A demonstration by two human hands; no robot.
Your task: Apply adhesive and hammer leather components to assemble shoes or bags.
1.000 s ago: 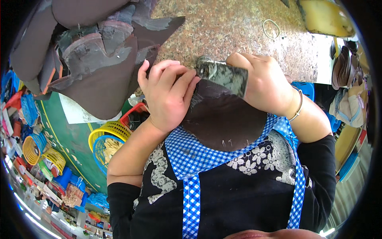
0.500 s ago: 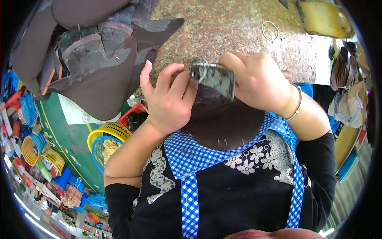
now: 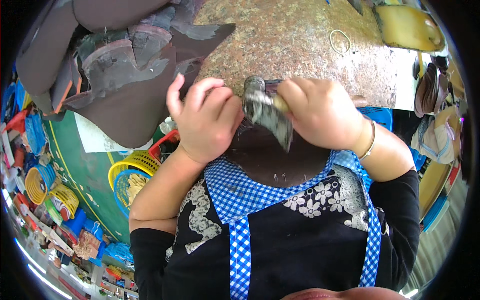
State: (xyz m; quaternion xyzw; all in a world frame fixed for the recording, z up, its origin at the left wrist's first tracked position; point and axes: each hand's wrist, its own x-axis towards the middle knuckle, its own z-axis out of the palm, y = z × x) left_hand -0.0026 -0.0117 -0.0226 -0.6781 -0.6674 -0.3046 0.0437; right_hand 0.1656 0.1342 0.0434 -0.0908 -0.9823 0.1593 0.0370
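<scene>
My right hand (image 3: 327,112) is wrapped round the short handle of a hammer. The hammer's metal head (image 3: 269,112), with a round knob at one end and a broad flared blade at the other, is a little smeared by motion. It hangs over the top edge of a dark brown leather piece (image 3: 285,162), which lies against my checked apron at the slab's near edge. At the leather's upper left edge is my left hand (image 3: 207,125), thumb side and curled fingers pressed on it beside the hammer head, little finger raised. The fingertips are partly hidden.
A speckled stone slab (image 3: 280,45) carries a loose rubber band (image 3: 340,42) and a yellowish block (image 3: 410,27) at far right. Several dark leather pieces (image 3: 120,110) are heaped at left. Below them stand yellow (image 3: 145,161) and blue baskets. More leather pieces (image 3: 431,90) stack at right.
The hammer has swung down, its flared end dropping lower, and my right hand has lowered slightly with it. My left hand has shifted a little left and down.
</scene>
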